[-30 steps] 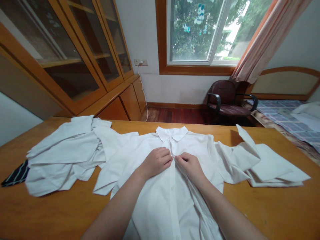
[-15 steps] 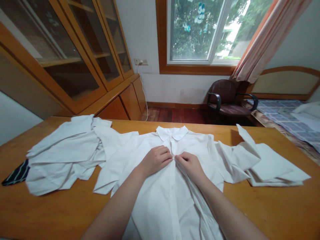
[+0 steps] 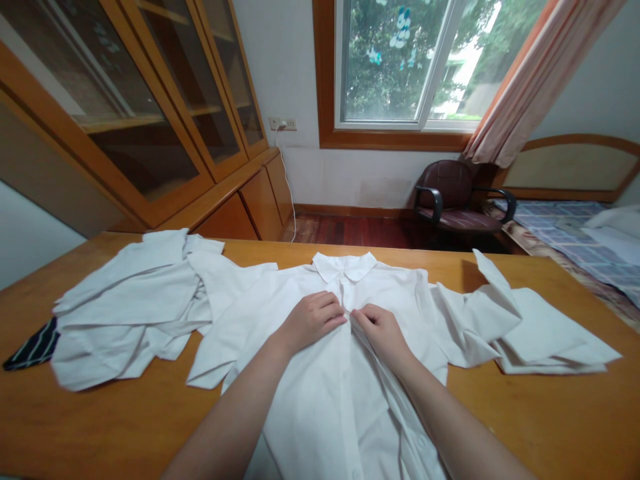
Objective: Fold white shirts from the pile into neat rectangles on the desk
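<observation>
Directly below our left hand (image 3: pixel 314 321) and right hand (image 3: pixel 380 331), both equally close and pinching its placket (image 3: pixel 346 390), the white shirt (image 3: pixel 310 393) lies on the tabletop (image 3: pixel 100 433), its long axis running near to far, collar (image 3: pixel 327 268) at the far end, mostly smooth but loosely creased on the near right.

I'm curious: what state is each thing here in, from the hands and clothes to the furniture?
Left hand: fingers bent at the shirt's front, thumb hidden
Right hand: thumb and forefinger pinching the shirt
White shirt: spread out, collar at the far end
White cloth pile: loosely heaped
Striped dark cloth: partly covered
White cloth at right: folded in layers
Curtain: drawn aside
Chair: upright
Plug: in its socket
</observation>
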Demonstrator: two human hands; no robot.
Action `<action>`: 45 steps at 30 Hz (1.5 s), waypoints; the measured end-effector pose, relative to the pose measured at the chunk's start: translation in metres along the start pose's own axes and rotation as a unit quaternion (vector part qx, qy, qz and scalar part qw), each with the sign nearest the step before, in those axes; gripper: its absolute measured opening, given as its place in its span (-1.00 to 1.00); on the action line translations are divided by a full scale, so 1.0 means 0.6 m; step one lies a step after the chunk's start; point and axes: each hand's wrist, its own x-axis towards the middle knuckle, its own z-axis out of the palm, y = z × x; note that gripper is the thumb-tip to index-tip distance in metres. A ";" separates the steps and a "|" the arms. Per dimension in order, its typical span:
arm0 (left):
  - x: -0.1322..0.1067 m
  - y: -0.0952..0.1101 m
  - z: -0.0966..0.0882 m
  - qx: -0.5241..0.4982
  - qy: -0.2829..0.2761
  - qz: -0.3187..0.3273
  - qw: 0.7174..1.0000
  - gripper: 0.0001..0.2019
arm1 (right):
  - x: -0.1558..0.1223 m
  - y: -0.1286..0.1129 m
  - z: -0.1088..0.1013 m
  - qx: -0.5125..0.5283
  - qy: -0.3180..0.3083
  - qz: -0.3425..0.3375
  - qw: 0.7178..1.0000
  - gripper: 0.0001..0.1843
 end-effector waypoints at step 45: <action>-0.003 -0.006 0.008 0.000 -0.013 0.007 1.000 -0.78 | 0.004 0.000 -0.013 0.060 -0.055 0.043 0.996 -0.74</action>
